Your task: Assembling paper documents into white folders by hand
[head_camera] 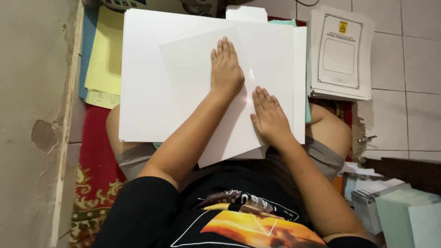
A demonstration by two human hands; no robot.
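Both hands flat, fingers spread, holding nothing: left hand (226, 69) and right hand (270, 117) press a tilted white sheet (193, 78) on a white paper stack (142, 92) over the lap. Yellow paper (104, 55) left, printed forms (341, 50) right on tile, red rug (94, 151) beneath.

Smooth, faintly glossy white paper sheets (151, 82) are stacked on the lap. Matt yellow paper (104, 55) is seen beside them. The red rug (94, 151) is woven cloth; the wall (32, 115) is rough, chipped plaster.
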